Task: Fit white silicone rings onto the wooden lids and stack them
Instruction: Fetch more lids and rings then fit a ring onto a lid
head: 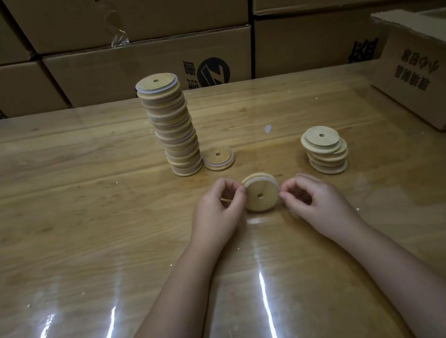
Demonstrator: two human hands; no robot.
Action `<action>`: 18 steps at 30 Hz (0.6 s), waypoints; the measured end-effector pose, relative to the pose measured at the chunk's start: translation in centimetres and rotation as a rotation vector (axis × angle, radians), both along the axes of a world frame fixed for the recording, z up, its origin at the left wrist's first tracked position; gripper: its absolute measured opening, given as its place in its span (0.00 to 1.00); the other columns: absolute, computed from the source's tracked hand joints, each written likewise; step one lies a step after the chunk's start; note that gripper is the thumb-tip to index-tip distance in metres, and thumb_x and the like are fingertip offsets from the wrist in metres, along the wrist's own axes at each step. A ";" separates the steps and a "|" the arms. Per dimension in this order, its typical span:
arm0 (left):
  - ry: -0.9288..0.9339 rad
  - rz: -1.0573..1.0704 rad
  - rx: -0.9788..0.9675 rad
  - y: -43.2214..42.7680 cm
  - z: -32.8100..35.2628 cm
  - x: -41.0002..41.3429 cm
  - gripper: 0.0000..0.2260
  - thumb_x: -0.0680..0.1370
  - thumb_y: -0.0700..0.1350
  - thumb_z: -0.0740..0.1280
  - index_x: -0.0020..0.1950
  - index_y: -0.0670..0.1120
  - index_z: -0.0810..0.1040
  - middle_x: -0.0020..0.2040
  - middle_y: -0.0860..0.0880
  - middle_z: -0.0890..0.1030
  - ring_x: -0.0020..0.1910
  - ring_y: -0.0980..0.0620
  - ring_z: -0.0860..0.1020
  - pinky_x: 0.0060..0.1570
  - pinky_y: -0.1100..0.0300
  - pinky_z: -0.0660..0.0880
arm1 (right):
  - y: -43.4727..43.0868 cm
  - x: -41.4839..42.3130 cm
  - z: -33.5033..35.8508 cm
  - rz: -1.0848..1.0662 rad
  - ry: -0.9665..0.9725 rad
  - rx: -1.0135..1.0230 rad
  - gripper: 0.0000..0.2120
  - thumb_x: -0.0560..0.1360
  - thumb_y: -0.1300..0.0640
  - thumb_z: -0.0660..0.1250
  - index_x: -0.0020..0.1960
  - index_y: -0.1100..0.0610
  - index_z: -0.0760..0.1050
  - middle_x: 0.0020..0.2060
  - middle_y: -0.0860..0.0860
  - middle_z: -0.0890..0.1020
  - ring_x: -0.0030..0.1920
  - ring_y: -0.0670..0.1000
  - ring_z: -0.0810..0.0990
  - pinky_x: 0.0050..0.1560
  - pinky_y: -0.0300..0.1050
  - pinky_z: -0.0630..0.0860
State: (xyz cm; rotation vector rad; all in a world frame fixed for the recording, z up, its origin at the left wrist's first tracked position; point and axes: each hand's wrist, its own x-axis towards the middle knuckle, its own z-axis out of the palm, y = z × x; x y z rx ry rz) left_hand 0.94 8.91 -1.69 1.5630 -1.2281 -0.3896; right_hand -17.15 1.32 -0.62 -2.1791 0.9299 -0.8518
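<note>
Both hands point(220, 208) point(313, 200) pinch tilted lid point(260, 193); ring point(256, 179) prob. half-seated

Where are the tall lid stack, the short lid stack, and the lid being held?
tall lid stack point(177, 129), head view, side of the stack at mid-height
short lid stack point(325, 151), head view, upper lids' edge
held lid point(261, 196), head view, flat face near the hole

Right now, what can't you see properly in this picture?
- Open cardboard box, head view: the right edge cuts it off and its wall hides what's inside.
- Held lid: its far side faces away, and fingertips of the left hand and right hand cover its edges, so how far the white ring is seated is unclear.
- Tall stack: lids blur together, too dim to count.
- Short stack: too dim to tell whether rings are fitted.
</note>
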 end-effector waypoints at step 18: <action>-0.119 -0.006 0.192 0.3 0.5 0.1 0.04 0.72 0.42 0.68 0.40 0.50 0.76 0.34 0.51 0.80 0.35 0.49 0.79 0.42 0.49 0.77 | 0.0 0.0 -0.1 -0.017 0.034 0.053 0.05 0.74 0.62 0.68 0.42 0.53 0.76 0.38 0.44 0.77 0.40 0.40 0.74 0.40 0.26 0.68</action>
